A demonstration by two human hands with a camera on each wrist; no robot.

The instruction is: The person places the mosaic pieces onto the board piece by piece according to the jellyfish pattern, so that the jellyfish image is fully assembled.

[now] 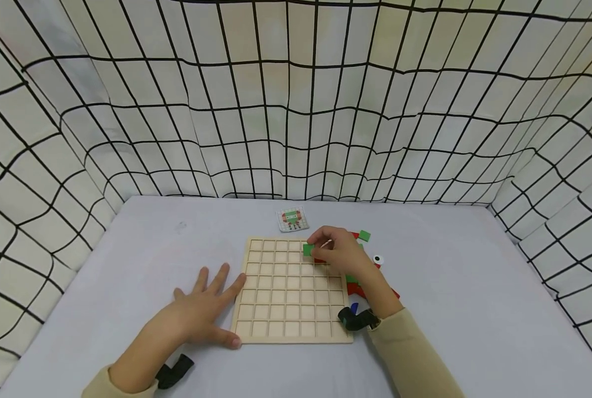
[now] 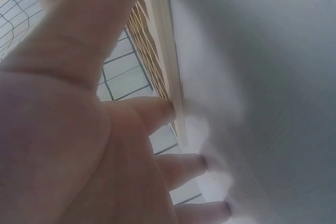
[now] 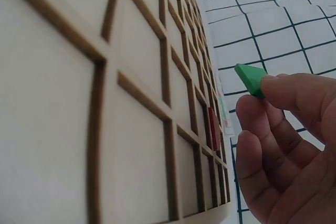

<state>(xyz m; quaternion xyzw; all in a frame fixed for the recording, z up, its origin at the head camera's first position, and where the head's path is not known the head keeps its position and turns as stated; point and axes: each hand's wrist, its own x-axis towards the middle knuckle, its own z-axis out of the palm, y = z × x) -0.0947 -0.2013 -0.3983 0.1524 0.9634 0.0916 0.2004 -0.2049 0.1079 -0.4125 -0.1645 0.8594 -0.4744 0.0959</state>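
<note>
A wooden grid board with square cells lies flat on the white table. My right hand pinches a green square tile between thumb and fingers, above the board's upper right part. In the right wrist view a red tile sits in a cell near that hand. My left hand lies spread on the table at the board's left side, with thumb and a fingertip touching its edge. The left wrist view shows the fingers straight and the palm holding nothing.
Behind the board lies a small picture card with a green and red pattern. Loose red and green tiles, a round eye-like piece and a blue piece lie right of the board, partly hidden by my right arm. Black-lined netting surrounds the table.
</note>
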